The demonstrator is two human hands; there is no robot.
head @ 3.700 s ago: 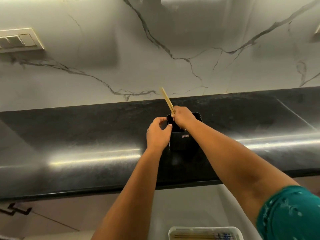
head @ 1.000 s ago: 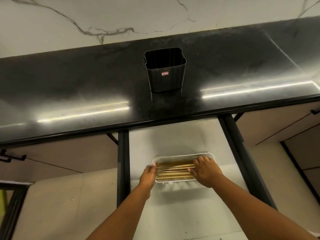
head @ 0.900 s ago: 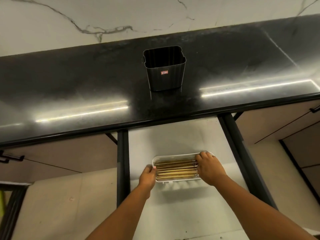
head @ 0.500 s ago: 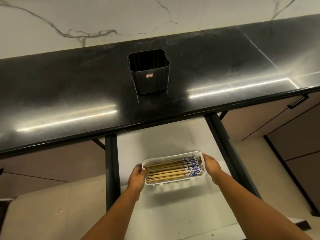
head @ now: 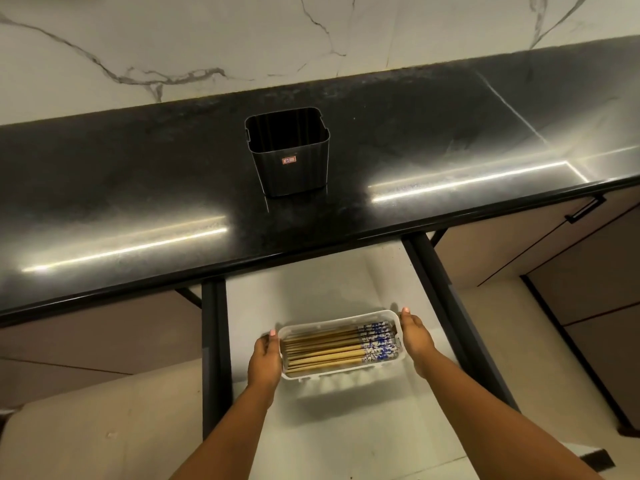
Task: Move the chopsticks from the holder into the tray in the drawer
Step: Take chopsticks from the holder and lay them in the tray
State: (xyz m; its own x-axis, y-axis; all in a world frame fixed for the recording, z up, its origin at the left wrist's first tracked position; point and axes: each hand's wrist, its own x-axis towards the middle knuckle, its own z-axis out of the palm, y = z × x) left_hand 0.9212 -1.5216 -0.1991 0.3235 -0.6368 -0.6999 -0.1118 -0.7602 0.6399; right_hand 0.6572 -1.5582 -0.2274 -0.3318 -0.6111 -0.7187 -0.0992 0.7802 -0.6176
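A white plastic tray [head: 337, 315] lies inside the open drawer [head: 311, 282], holding several wooden chopsticks [head: 329, 348] with blue-and-white patterned ends pointing right. My left hand [head: 266, 355] grips the tray's left end and my right hand [head: 415, 336] grips its right end. The black square holder [head: 289, 157] stands upright on the black countertop [head: 138, 188], and no chopsticks show in it.
The drawer has dark side rails [head: 213, 341] on both sides. Beige cabinet fronts flank it, with a black handle [head: 585, 209] at the right. A marble wall rises behind the counter.
My right hand lifted off the chopsticks and went to the tray's right end. Both hands now hold the tray's ends. Earlier, my right hand pulled chopsticks out of the holder.
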